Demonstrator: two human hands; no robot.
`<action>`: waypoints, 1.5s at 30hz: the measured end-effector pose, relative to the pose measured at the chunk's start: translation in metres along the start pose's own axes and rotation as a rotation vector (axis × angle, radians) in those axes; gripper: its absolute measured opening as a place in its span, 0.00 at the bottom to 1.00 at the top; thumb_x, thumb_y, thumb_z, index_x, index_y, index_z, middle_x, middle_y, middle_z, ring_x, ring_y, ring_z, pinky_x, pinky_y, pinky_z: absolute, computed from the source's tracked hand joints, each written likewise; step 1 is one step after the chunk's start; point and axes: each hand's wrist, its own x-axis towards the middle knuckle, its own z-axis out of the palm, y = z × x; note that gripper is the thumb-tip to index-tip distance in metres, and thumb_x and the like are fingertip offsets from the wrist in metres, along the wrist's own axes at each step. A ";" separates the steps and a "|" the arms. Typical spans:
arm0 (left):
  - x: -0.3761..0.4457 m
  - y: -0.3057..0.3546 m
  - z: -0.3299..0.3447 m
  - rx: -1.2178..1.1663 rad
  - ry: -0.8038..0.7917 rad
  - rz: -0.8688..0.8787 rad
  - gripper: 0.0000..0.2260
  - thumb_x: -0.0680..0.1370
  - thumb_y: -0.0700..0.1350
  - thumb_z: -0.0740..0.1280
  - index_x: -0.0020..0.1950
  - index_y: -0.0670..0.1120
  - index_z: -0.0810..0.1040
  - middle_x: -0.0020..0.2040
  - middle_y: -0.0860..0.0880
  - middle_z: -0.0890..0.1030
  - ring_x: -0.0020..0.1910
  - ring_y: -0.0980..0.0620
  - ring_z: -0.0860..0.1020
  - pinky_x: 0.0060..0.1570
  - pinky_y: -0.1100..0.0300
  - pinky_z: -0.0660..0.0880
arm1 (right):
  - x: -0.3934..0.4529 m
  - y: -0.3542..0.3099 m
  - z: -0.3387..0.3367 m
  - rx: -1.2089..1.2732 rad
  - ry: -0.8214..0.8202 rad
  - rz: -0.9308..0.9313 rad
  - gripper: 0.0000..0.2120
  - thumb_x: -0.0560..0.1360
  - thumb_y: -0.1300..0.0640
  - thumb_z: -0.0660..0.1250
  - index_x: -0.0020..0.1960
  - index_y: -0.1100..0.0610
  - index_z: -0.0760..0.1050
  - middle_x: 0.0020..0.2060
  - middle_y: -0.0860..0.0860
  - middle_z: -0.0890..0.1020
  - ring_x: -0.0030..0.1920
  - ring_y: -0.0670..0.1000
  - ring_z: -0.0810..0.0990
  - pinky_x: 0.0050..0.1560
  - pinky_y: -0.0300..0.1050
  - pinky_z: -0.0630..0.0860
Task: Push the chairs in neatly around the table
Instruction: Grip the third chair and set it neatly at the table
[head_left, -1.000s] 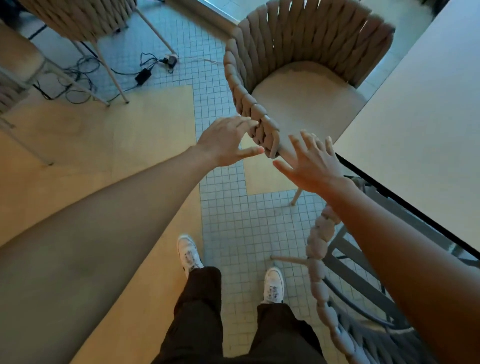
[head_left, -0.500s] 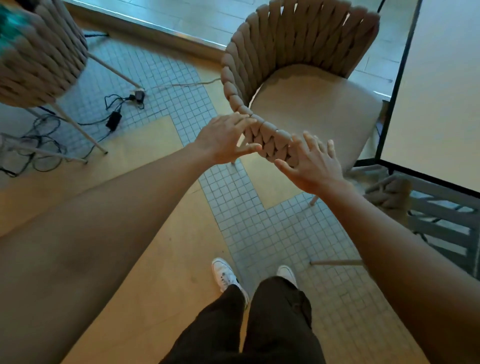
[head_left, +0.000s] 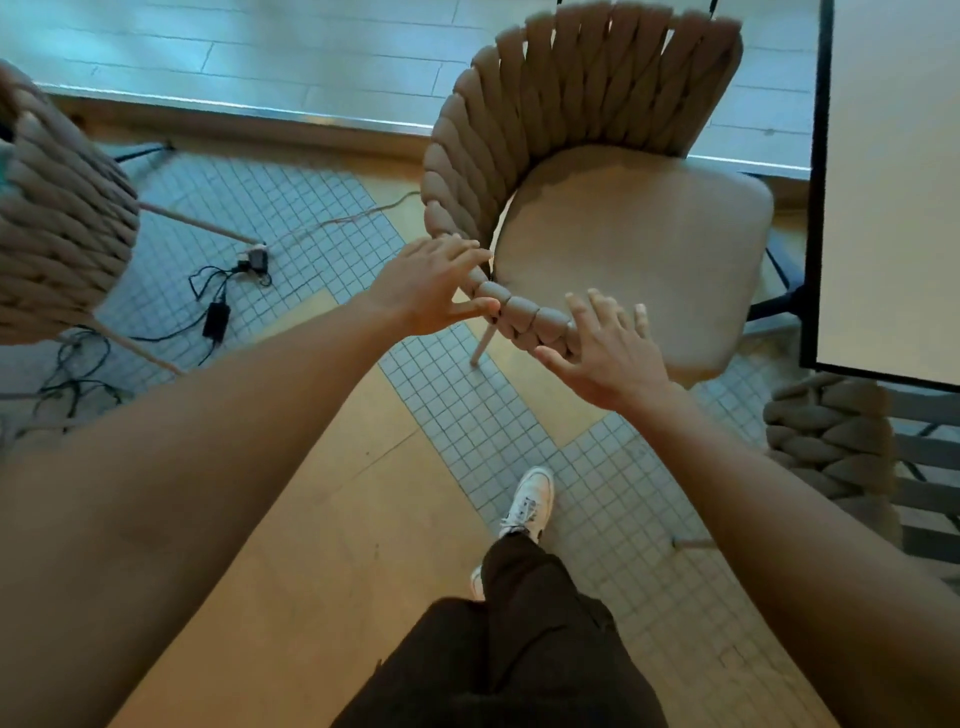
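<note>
A beige chair (head_left: 634, 244) with a thick woven rope back stands just left of the pale table (head_left: 893, 182), its seat facing the table's black-edged corner. My left hand (head_left: 431, 283) lies on the near end of the woven rim, fingers spread over it and thumb under. My right hand (head_left: 608, 345) rests flat against the same rim a little to the right, fingers apart. Neither hand closes around the rim.
A second woven chair (head_left: 831, 441) sits tucked under the table at the right. A third woven chair (head_left: 57, 223) stands at the far left. Cables and a power adapter (head_left: 215, 317) lie on the tiled floor. My feet and dark trousers are below.
The chair has turned and slid toward the table's corner. Both hands stayed on its woven rim, and I have stepped forward and to the left.
</note>
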 end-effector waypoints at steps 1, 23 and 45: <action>0.005 -0.007 0.000 0.013 -0.009 0.007 0.34 0.79 0.69 0.58 0.78 0.50 0.67 0.76 0.46 0.70 0.75 0.44 0.68 0.73 0.45 0.64 | 0.005 -0.002 0.002 0.008 -0.009 0.001 0.44 0.76 0.25 0.50 0.82 0.50 0.52 0.82 0.57 0.56 0.81 0.59 0.54 0.79 0.65 0.45; 0.139 -0.129 0.041 0.458 -0.160 0.806 0.42 0.72 0.78 0.53 0.74 0.51 0.72 0.72 0.48 0.76 0.74 0.45 0.70 0.73 0.45 0.65 | 0.097 -0.073 0.062 0.033 0.221 0.133 0.32 0.73 0.28 0.62 0.65 0.51 0.75 0.55 0.50 0.83 0.53 0.55 0.82 0.57 0.55 0.75; 0.143 -0.105 0.092 0.196 -0.008 0.877 0.36 0.73 0.78 0.57 0.54 0.47 0.82 0.48 0.50 0.86 0.43 0.47 0.84 0.46 0.52 0.79 | 0.067 -0.035 0.077 -0.039 0.474 0.124 0.33 0.73 0.24 0.61 0.36 0.54 0.75 0.27 0.48 0.79 0.27 0.54 0.78 0.33 0.47 0.74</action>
